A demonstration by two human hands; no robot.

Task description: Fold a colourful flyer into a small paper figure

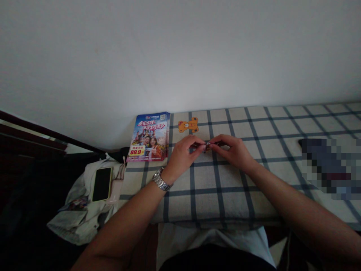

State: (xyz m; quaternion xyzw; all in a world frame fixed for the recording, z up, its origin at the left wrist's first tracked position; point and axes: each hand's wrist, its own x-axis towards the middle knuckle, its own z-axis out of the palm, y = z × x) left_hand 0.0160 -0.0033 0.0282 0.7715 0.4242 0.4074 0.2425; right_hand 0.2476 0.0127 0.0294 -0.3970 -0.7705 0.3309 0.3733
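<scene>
My left hand (184, 150) and my right hand (232, 148) meet above a plaid-covered table (225, 188). Both pinch one small dark object (207, 146) between their fingertips; it is too small to name. A metal watch (161, 180) circles my left wrist. An orange bear-shaped cutout (188, 125) lies flat on the cloth just beyond my hands.
A stack of colourful flyers (149, 137) lies at the table's far left corner by the white wall. Left of the table, a phone (102, 183) rests on a power bank atop crumpled white cloth. A blurred dark item (329, 165) sits at the right.
</scene>
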